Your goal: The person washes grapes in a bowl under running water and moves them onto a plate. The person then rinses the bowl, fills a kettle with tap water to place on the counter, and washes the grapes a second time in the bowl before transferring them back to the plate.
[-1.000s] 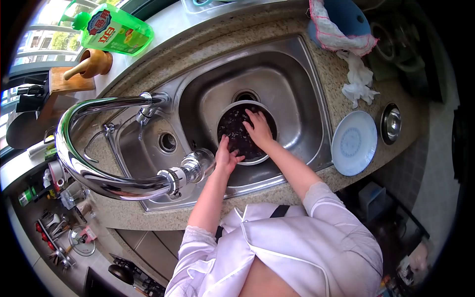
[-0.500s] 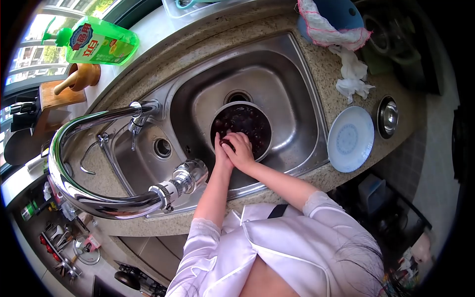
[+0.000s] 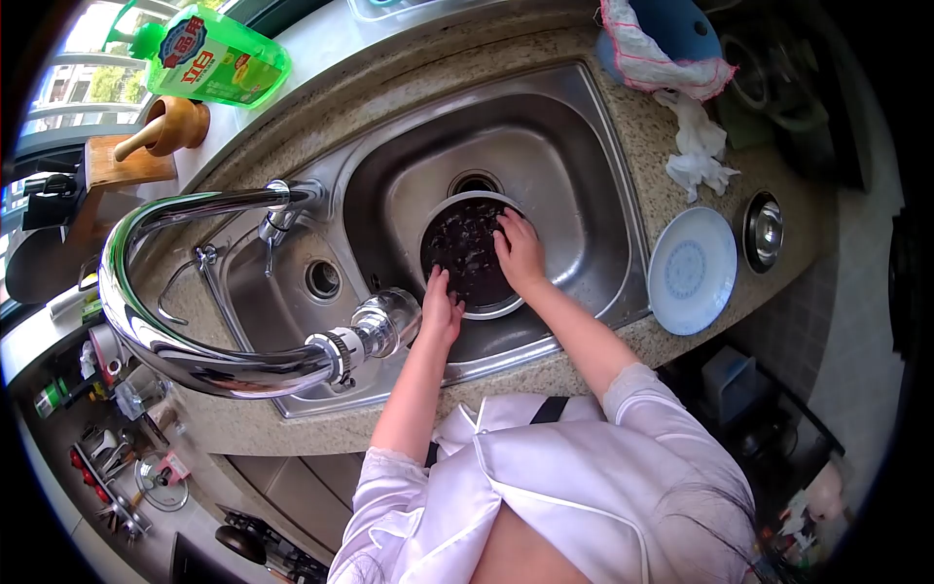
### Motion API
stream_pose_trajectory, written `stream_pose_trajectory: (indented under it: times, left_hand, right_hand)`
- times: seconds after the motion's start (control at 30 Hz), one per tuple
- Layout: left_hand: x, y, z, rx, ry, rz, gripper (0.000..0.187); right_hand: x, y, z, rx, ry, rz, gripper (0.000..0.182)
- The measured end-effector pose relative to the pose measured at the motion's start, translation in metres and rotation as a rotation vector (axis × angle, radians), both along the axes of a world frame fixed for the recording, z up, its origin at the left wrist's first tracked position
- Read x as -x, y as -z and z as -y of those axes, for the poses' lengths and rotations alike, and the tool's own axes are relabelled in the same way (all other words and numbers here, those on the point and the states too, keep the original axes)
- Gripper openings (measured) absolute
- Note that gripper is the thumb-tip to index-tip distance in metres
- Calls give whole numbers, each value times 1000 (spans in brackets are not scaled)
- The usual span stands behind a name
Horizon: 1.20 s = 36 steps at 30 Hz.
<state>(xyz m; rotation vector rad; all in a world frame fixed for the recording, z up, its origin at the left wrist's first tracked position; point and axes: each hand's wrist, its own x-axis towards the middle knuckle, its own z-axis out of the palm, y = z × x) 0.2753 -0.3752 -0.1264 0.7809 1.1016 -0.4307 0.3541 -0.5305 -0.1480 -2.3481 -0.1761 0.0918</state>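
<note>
A round metal bowl (image 3: 494,312) stands in the larger sink basin, just below the drain. Dark red round fruit (image 3: 467,243) lies in dark liquid inside it; the kind is hard to tell. At the bowl's lower left edge is my left hand (image 3: 443,310), its fingers apart and nothing held. My right hand (image 3: 520,251) rests over the bowl's right rim, fingers spread, with the fingertips at the dark contents. Both hands are apart from each other.
A chrome faucet (image 3: 209,384) arches over the smaller basin at left. Right of the sink are a white plate (image 3: 691,271), a small metal bowl (image 3: 764,232), crumpled white cloth (image 3: 698,156) and a blue container (image 3: 671,39). A green soap bottle (image 3: 224,63) lies upper left.
My hands were together over the fruit and have parted, the left to the bowl's left edge, the right up to its right rim. The view has shifted slightly.
</note>
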Motion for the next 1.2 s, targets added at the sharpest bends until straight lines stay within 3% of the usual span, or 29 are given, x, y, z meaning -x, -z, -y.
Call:
stream_pose_trajectory:
  times: [0.1, 0.17, 0.23, 0.27, 0.33, 0.37, 0.43, 0.57, 0.63, 0.77, 0.83, 0.9, 1.03, 1.1, 1.2]
  left_hand:
    - [-9, 11, 8, -57, -26, -49, 60]
    - [-24, 11, 14, -39, -51, -89, 61]
    - [-35, 13, 20, -94, -89, -150, 58]
    - [-34, 23, 18, -92, -86, -149, 58]
    - [-28, 54, 12, 231, -243, 43, 54]
    - [-28, 59, 11, 237, -241, 40, 54]
    - [-26, 64, 11, 206, -250, 88, 50]
    - [-22, 57, 7, 303, -385, 35, 43]
    - [-10, 67, 3, 507, -410, 231, 39]
    - [-16, 25, 11, 425, -364, 115, 39]
    - [-14, -6, 10, 435, -228, 66, 40]
    - [-10, -24, 11, 364, -113, 168, 50]
    - [-5, -22, 11, 89, -32, 29, 66]
    - [-8, -15, 4, 109, -134, 4, 77]
    - [-17, 7, 3, 91, -115, -80, 76]
  right_hand:
    - [1, 17, -18, -19, 149, -17, 33]
    - [-4, 28, -27, 2, 242, -278, 41]
    - [-7, 35, -30, 37, 259, -280, 48]
    - [-7, 40, -31, -104, 287, -346, 48]
    - [-8, 11, -33, -463, 344, -599, 44]
    - [-1, 21, -34, -359, 235, -582, 35]
    - [22, 25, -39, -247, 103, -289, 30]
    - [48, -14, -53, -248, 65, -213, 34]
    - [60, -26, -65, -156, 33, -186, 36]
    - [36, -5, -48, 29, -191, -258, 41]
    - [25, -5, -37, 213, -221, -129, 41]
    - [10, -14, -23, 233, -270, -41, 40]
    - [-9, -7, -7, 117, -180, 53, 41]
    - [-13, 7, -7, -112, 2, -197, 42]
    - [-17, 23, -19, -42, 65, -332, 53]
